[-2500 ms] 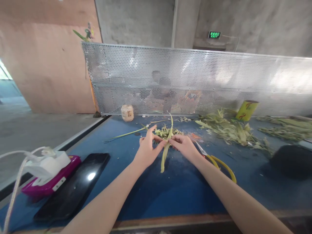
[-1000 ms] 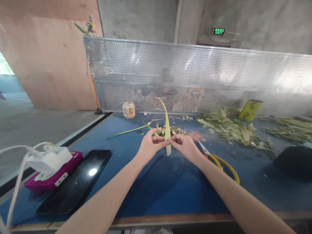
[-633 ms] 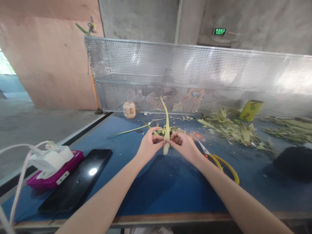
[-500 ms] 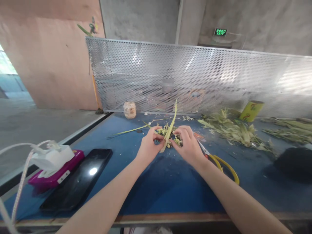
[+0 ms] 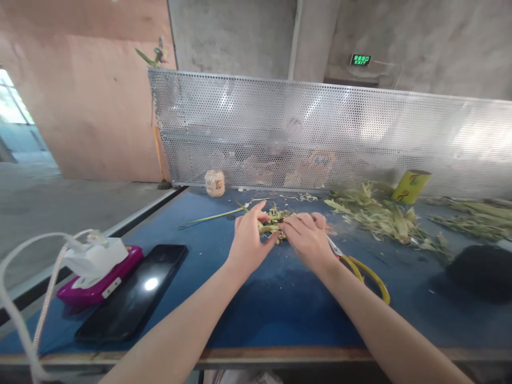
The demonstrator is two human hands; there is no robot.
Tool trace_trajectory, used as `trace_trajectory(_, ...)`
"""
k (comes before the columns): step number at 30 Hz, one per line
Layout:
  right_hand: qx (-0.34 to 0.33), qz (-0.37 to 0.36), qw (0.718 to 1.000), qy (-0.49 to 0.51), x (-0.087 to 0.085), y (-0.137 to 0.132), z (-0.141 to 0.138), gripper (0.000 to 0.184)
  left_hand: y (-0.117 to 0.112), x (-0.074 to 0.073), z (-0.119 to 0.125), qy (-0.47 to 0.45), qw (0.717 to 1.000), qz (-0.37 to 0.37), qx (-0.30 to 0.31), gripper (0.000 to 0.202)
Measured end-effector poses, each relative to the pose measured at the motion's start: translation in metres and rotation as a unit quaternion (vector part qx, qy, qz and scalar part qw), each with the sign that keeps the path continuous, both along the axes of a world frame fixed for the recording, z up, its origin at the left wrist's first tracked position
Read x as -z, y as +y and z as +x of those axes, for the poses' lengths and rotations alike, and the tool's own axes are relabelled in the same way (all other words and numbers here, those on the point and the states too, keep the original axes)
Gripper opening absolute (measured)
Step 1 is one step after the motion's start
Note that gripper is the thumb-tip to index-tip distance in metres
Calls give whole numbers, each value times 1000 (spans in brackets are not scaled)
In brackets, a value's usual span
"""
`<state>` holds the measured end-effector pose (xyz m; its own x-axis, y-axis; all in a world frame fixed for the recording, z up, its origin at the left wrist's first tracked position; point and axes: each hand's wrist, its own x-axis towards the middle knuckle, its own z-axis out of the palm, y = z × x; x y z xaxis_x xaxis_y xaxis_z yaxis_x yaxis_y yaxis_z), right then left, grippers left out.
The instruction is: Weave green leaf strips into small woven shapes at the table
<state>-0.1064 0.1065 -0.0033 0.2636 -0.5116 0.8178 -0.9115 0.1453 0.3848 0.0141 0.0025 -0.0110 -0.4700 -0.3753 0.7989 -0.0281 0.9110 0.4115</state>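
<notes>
Both my hands meet low over a small heap of green-yellow leaf scraps (image 5: 280,216) on the blue table (image 5: 280,304). My left hand (image 5: 248,245) pinches a short stretch of pale green leaf strip (image 5: 267,229) between thumb and fingers. The fingers of my right hand (image 5: 308,237) lie close together and press on the same strip from the right. Most of the strip is hidden under my fingers, and none of it stands up above them.
Yellow-handled scissors (image 5: 362,266) lie just right of my right wrist. A black phone (image 5: 136,290) and a magenta power bank with a white charger (image 5: 98,264) sit at the left. A leaf pile (image 5: 380,216), yellow cup (image 5: 410,185), small jar (image 5: 215,183) and perforated metal panel (image 5: 320,133) stand behind.
The leaf strip stood upright between my hands; it tilted right and has now come down to the scrap heap. Both hands moved forward and lower over the heap.
</notes>
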Motion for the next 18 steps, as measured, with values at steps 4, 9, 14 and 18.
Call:
trace_trajectory(4, -21, -42, 994, -98, 0, 2, -5, 11, -3, -4, 1, 58, 996, 72, -16, 67)
trace_trajectory(9, -69, -32, 991, -108, 4, 1, -7, 17, -7, -1, 1, 39, 995, 83, 36, 44)
trace_trajectory(14, -108, -8, 974, -201, 10, -5, -5, 18, -1, -1, 3, 39, 997, -25, 55, 37)
trace_trajectory(18, -152, 13, 956, -249, 9, -6, 2, 17, 3, -4, 6, 35, 996, -50, 63, 38)
